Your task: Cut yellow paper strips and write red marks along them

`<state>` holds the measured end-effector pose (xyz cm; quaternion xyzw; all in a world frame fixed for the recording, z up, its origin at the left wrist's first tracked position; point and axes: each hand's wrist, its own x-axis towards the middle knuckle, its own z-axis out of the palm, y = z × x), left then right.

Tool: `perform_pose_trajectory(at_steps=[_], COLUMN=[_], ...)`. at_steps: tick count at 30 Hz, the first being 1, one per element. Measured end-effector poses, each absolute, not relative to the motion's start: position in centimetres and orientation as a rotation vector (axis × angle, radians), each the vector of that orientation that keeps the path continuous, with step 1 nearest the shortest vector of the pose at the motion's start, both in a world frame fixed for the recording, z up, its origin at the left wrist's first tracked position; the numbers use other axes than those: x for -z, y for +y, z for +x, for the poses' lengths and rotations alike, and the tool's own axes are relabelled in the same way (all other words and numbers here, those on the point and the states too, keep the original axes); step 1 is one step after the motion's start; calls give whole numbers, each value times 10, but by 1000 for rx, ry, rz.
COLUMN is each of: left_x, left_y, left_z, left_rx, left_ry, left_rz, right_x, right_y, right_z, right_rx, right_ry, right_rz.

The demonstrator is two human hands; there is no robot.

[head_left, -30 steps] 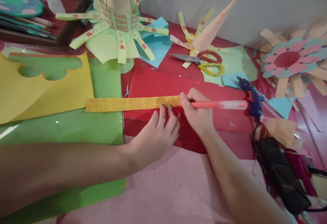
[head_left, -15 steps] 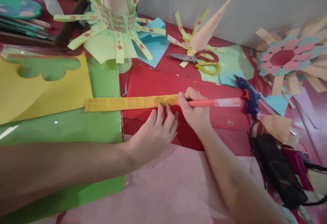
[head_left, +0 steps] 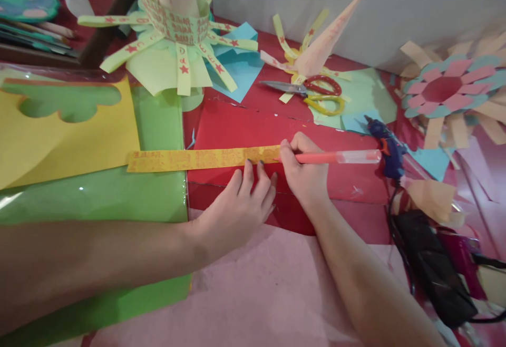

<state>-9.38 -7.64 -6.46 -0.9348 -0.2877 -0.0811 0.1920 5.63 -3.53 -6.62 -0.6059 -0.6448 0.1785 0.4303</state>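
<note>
A long yellow paper strip [head_left: 182, 160] covered in red writing lies across a red sheet [head_left: 241, 128], its left end over yellow paper and a green sheet. My left hand [head_left: 241, 204] rests below the strip, fingers stretched out, with the fingertips on its lower edge. In my right hand [head_left: 306, 175] is a red pen [head_left: 336, 157], gripped between thumb and fingers. The pen's tip is at the strip's right end, mostly hidden by my fingers. The pen's clear back end points right.
Scissors [head_left: 316, 91] lie beyond the strip, beside a paper cone [head_left: 330, 36]. A pale green paper crown [head_left: 177, 25] with starred strips stands at the back. A blue glue gun [head_left: 385, 144] with its cord, a black pouch [head_left: 429, 262] and a paper flower [head_left: 443, 88] are at right.
My right hand with the pen has shifted slightly right along the strip. My left hand stays in nearly the same place, and the view has tilted slightly.
</note>
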Motion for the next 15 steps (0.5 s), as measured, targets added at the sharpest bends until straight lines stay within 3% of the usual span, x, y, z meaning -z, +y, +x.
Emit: perform_pose_trajectory(at_steps=[15], left_x=[64], left_y=[-76], left_z=[-95], left_rx=[229], left_ry=[-803], left_rz=[-2613], right_x=[66], right_y=[-36], right_z=[58], right_rx=[-482], right_ry=[-1618], right_rz=[-1508])
